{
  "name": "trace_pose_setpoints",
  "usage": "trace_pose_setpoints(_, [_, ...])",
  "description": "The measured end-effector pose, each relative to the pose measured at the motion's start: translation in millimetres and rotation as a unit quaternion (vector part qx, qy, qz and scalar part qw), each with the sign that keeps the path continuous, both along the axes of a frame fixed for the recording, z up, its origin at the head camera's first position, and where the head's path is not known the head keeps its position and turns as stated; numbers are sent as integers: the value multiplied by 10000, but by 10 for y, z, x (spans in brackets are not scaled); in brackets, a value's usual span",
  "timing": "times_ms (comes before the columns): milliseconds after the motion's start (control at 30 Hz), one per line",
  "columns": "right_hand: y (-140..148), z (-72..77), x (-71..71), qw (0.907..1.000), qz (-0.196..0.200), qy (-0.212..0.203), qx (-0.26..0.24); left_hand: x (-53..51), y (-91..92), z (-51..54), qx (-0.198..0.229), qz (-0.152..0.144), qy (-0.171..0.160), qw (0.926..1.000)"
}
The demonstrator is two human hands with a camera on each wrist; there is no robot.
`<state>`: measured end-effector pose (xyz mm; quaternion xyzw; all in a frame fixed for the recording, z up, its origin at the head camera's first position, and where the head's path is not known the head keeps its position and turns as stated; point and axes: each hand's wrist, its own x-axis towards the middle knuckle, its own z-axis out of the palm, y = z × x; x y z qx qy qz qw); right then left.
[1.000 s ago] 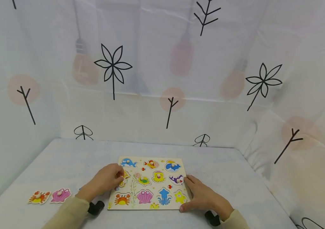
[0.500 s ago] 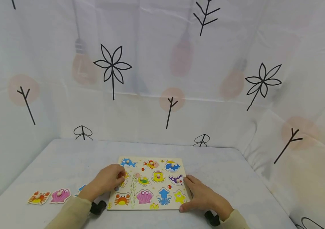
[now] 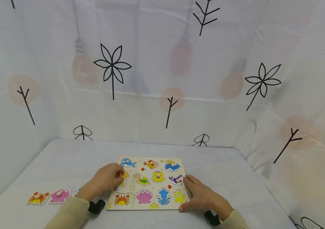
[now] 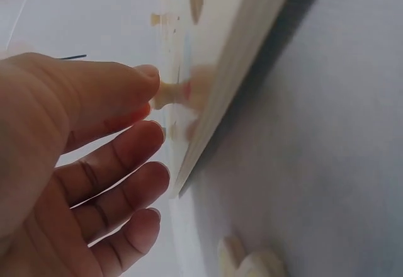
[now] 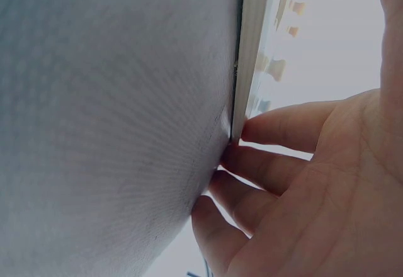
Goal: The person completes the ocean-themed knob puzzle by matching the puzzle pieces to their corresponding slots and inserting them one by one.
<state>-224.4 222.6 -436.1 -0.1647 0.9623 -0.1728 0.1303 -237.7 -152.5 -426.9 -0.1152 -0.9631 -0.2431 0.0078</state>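
A wooden peg puzzle board with sea animals lies flat on the table. Its top and middle rows hold knobbed pieces; the bottom row shows pictures without knobs. At the board's left edge my left hand pinches the small wooden knob of a yellow puzzle piece, its outline partly hidden by the fingers. My right hand rests along the board's right edge, thumb at the near corner. In the right wrist view, its fingers touch the board's side and the cloth.
A crab piece and a pink shell piece lie on the table at the left. A blue piece beside them is mostly hidden by the left forearm. Patterned cloth walls stand behind and at both sides of the white-covered table.
The left hand shifts only slightly around the yellow piece, and the blue piece shows a little more than a second ago. The right hand and board stay put.
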Motion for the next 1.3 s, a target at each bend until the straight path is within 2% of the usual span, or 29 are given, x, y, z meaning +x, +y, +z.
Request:
trace_pose_setpoints(167, [-67, 21, -7, 10000, -15, -49, -42, -18, -114, 35, -59, -67, 50, 9999])
trace_pose_setpoints(333, [-107, 43, -10, 10000, -24, -62, -36, 7, -259, 55, -145, -55, 126, 9998])
trace_pose_setpoints(533, [-129, 77, -6, 9998, -124, -161, -73, 44, -410, 64, -349, 59, -12, 9994])
trace_pose_setpoints(767, [-151, 84, -31, 9995, -248, -205, -75, 25, -614, 81, -447, -43, 8, 9990])
trace_pose_setpoints(900, [-161, 80, -46, 9994, -288, -187, -42, 12, -722, 89, -511, 30, 28, 9987])
trace_pose_setpoints(1300, [-137, 59, -60, 9998, -144, -130, -60, 88, -806, 115, -468, 156, -340, 9982])
